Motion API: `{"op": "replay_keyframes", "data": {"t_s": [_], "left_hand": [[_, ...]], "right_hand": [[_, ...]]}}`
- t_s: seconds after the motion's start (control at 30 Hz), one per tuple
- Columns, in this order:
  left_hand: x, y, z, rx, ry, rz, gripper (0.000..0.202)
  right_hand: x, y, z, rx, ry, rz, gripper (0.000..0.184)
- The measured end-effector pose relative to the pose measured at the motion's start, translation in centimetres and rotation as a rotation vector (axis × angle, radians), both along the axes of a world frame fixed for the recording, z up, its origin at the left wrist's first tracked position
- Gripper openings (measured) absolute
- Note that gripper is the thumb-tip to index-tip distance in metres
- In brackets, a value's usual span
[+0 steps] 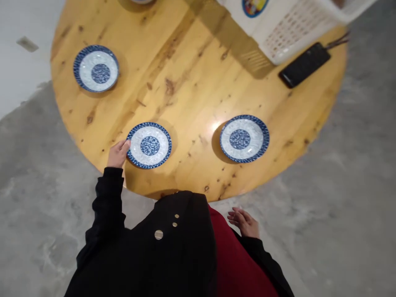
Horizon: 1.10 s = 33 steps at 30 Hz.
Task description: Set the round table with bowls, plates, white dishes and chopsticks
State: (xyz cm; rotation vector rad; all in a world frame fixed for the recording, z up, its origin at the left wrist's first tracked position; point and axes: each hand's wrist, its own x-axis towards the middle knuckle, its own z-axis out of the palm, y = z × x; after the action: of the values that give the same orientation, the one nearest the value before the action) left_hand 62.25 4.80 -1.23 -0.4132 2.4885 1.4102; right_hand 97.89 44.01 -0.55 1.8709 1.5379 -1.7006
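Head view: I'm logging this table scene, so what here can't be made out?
All in the head view:
White basket: cut by the top edge; contents unseen.
Dish sliver: top edge cuts it off.
Left hand on the near plate: fingers touch the rim; whether the grip closes is unclear.
Black device: too blurred to identify.

The only view comes from the person's head and looks steeply down and forward, over the chest and onto the round table. The left hand lies left of centre. The right hand is lower and closer to the lens. Beyond both hands the table's far edge runs out of frame, and floor fills both sides.
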Motion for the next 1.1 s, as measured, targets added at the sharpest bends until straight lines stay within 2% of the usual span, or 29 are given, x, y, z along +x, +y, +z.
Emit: {"op": "replay_keyframes", "data": {"t_s": [0.07,0.2,0.5,0.83,1.1], "left_hand": [[0.7,0.6,-0.3,-0.026,0.071,-0.004,0.028],[1.0,1.3,-1.1,0.005,0.163,0.069,0.026],[0.1,0.7,-2.7,-0.035,0.22,0.105,0.025],[-0.3,1.2,-2.4,-0.054,0.194,0.152,0.021],[-1.4,0.9,-2.1,-0.093,0.171,0.173,0.016]], "right_hand": [[0.1,0.1,-0.3,0.006,0.02,-0.028,0.072],[0.8,0.1,-0.9,0.008,0.044,-0.064,0.071],[1.9,-0.3,-1.4,0.022,0.06,-0.073,0.069],[2.1,-0.4,-1.8,0.029,0.058,-0.068,0.072],[1.3,-0.4,-1.8,0.034,0.06,-0.062,0.058]]}}
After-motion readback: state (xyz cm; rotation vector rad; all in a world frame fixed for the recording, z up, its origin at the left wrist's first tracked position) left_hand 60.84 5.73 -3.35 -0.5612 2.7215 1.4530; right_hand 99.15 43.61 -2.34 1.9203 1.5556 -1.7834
